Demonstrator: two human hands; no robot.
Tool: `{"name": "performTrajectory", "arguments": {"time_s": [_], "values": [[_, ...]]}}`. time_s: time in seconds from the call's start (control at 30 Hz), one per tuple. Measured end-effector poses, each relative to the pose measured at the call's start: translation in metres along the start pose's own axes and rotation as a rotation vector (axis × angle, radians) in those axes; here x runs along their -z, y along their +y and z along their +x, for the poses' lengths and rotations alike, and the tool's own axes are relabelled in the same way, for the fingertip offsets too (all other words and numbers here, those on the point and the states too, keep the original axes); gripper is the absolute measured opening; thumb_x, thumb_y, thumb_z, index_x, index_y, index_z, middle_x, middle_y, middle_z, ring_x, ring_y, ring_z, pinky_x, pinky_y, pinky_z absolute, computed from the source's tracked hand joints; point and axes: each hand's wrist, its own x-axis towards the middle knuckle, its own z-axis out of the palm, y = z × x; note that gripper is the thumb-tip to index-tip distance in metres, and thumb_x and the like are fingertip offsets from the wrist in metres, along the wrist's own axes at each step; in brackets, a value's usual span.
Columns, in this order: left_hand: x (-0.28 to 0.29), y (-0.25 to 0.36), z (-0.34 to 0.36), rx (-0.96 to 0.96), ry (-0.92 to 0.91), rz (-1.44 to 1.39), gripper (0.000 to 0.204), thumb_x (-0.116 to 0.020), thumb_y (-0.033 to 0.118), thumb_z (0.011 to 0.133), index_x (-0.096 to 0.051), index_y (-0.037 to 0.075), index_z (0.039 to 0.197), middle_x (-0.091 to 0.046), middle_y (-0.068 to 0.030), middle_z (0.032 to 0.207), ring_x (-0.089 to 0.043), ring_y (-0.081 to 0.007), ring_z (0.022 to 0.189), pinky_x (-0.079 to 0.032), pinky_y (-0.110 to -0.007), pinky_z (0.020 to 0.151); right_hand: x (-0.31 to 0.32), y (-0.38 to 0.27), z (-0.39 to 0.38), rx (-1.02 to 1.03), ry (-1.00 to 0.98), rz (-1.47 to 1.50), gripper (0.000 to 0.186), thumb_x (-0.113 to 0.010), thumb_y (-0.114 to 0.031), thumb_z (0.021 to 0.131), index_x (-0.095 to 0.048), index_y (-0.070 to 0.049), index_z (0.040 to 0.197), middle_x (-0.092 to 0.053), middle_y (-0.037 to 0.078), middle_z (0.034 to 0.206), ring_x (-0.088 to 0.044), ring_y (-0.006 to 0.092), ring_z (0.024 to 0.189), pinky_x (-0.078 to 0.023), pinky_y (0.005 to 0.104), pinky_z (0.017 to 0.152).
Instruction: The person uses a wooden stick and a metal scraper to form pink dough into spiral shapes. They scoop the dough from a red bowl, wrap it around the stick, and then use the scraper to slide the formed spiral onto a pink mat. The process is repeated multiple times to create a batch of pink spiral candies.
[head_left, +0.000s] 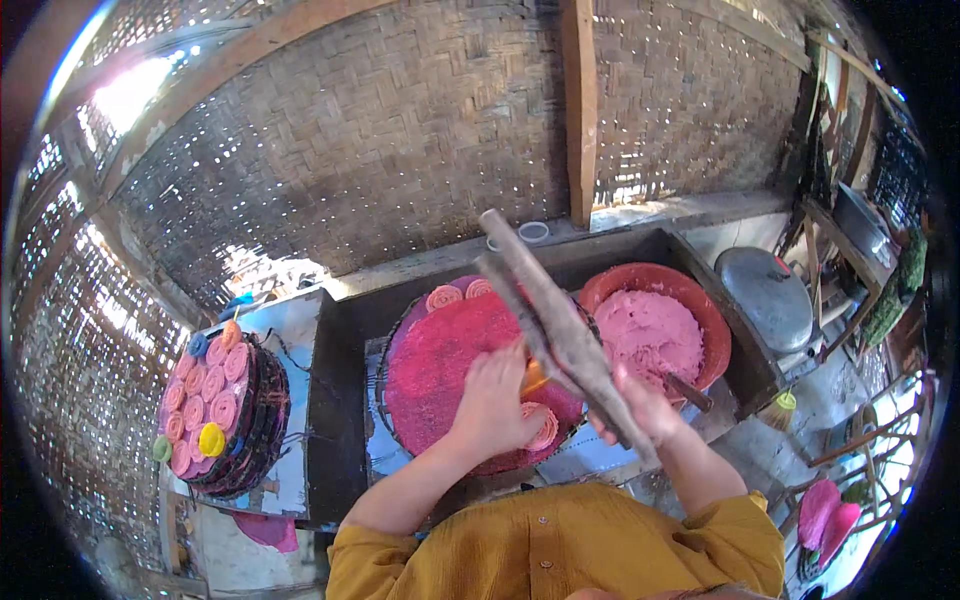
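A long wooden lever press [560, 310], made of two weathered bars, slants across the middle. My right hand [645, 408] is wrapped round its lower near end. Over a round tray covered with bright pink mesh [440, 350], my left hand [490, 402] has its fingers curled against an orange piece [535, 377] under the press; its fingertips are partly hidden. Just below that piece a pink coil of strands [540, 428] lies on the mesh. Two more coils [445, 297] sit at the tray's far edge. To the right stands a red basin [718, 335] of pink dough [650, 330], with a handle sticking out.
The tray and basin stand in a dark wooden trough [345, 400]. At left is a stack of round trays [265, 420], with pink coils and coloured lumps on top. A lidded metal pot [765, 300] stands at right. A woven wall [420, 140] rises behind.
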Motion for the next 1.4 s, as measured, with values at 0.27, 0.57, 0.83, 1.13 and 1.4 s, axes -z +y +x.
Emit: {"name": "performTrajectory", "arguments": {"time_s": [0.27, 0.57, 0.83, 1.13, 1.4], "values": [[-0.019, 0.045, 0.072, -0.189, 0.009, 0.214, 0.027, -0.061, 0.032, 0.068, -0.058, 0.006, 0.074, -0.06, -0.0152, 0.063, -0.062, -0.0309, 0.061, -0.05, -0.042, 0.055, -0.005, -0.111, -0.003, 1.006, 0.488, -0.896, 0.042, -0.055, -0.031, 0.082, -0.05, 0.002, 0.108, -0.053, 0.022, 0.096, -0.05, 0.0396, 0.093, -0.041, 0.0423, 0.081], [0.049, 0.1, 0.071, -0.254, -0.551, 0.122, 0.016, -0.058, 0.02, 0.069, -0.061, 0.01, 0.081, -0.062, -0.0109, 0.069, -0.063, -0.0294, 0.061, -0.05, -0.041, 0.055, -0.008, -0.138, -0.095, 1.056, -0.046, -1.134, 0.038, -0.064, -0.005, 0.066, -0.045, -0.003, 0.098, -0.055, 0.007, 0.074, -0.056, 0.0218, 0.061, -0.045, 0.0358, 0.06], [0.022, 0.054, 0.062, -0.116, -0.092, -0.617, 0.036, -0.076, 0.024, 0.064, -0.064, 0.007, 0.094, -0.067, -0.0061, 0.085, -0.065, -0.019, 0.075, -0.052, -0.031, 0.069, 0.104, -0.122, -0.127, 1.168, 0.589, -0.149, 0.049, -0.06, -0.004, 0.07, -0.034, -0.005, 0.112, -0.05, 0.006, 0.077, -0.051, 0.017, 0.067, -0.045, 0.029, 0.059], [-0.038, 0.072, 0.096, -0.24, 0.308, -1.694, 0.021, -0.059, 0.021, 0.083, -0.054, 0.011, 0.099, -0.047, -0.0096, 0.114, -0.037, -0.0421, 0.121, -0.041, -0.053, 0.093, 0.096, -0.041, -0.023, 1.23, 0.333, 0.096, 0.044, -0.064, -0.023, 0.08, -0.042, -0.007, 0.115, -0.058, 0.012, 0.095, -0.054, 0.0275, 0.098, -0.04, 0.0416, 0.088], [-0.02, 0.059, 0.063, -0.109, 0.496, -1.217, 0.032, -0.064, 0.029, 0.08, -0.049, 0.009, 0.1, -0.044, -0.0086, 0.103, -0.048, -0.0345, 0.106, -0.048, -0.049, 0.085, 0.242, 0.084, 0.047, -0.186, 0.069, -1.487, 0.049, -0.057, -0.047, 0.07, -0.065, -0.006, 0.095, -0.063, 0.02, 0.091, -0.06, 0.0358, 0.083, -0.048, 0.042, 0.073]]}}
